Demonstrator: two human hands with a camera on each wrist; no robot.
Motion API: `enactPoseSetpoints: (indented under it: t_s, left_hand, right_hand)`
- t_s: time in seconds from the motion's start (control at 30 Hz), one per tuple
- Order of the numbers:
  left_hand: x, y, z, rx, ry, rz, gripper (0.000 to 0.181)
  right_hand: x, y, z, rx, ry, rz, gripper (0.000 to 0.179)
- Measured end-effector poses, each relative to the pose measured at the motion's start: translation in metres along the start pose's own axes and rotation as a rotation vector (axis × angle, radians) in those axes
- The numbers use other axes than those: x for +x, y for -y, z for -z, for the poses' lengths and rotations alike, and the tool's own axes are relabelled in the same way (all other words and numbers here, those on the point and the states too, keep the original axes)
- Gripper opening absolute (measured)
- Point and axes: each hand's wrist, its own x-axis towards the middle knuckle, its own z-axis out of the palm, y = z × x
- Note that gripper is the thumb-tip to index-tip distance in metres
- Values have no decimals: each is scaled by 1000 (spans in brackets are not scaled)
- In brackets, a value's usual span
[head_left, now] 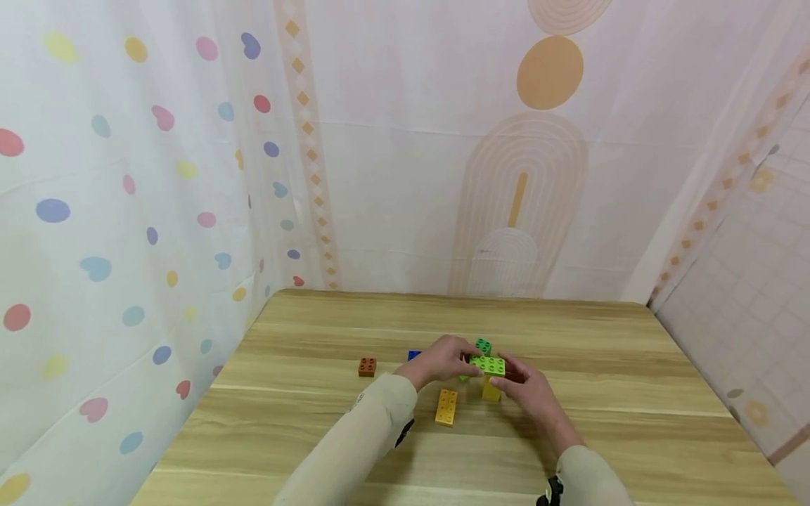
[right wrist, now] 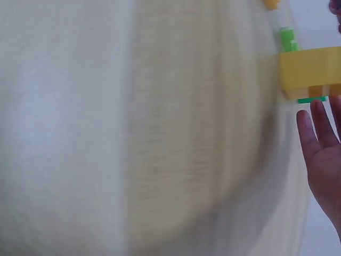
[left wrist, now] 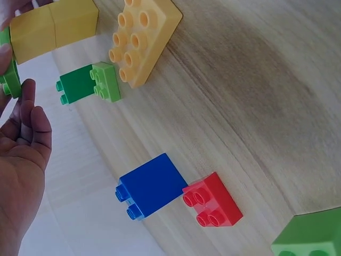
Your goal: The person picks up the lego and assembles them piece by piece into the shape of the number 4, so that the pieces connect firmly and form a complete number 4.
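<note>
On the table stands a column of yellow bricks (head_left: 491, 390), with a long light green brick (head_left: 488, 365) across its top. My left hand (head_left: 441, 360) comes from the left and pinches that green brick between thumb and fingers. At the column's right side is my right hand (head_left: 534, 396), its thumb toward the front and its fingers behind. The right wrist view has the fingers (right wrist: 322, 130) nearly straight and spread, beside the yellow column (right wrist: 309, 66). A dark green brick (head_left: 484, 345) stands behind the column, and a flat yellow-orange brick (head_left: 446, 407) lies in front to the left.
A brown brick (head_left: 367, 367) sits farther left. In the left wrist view, a blue brick (left wrist: 152, 186) stands against a red brick (left wrist: 213, 200), and a small light green brick (left wrist: 107, 82) is beside the dark green one. Another green brick (left wrist: 314, 234) shows at the corner.
</note>
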Motion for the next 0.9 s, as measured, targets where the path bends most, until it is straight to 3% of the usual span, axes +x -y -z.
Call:
enactPoseSetpoints:
  t_s: [0.33,0.9]
  left_hand:
    - [1,2,0,8,7,6,36]
    - [-4,9,-3,7,-24,28,41]
  right_hand:
    - [6,10,2,-61,6,31,44]
    - [4,8,2,-22,34,47,45]
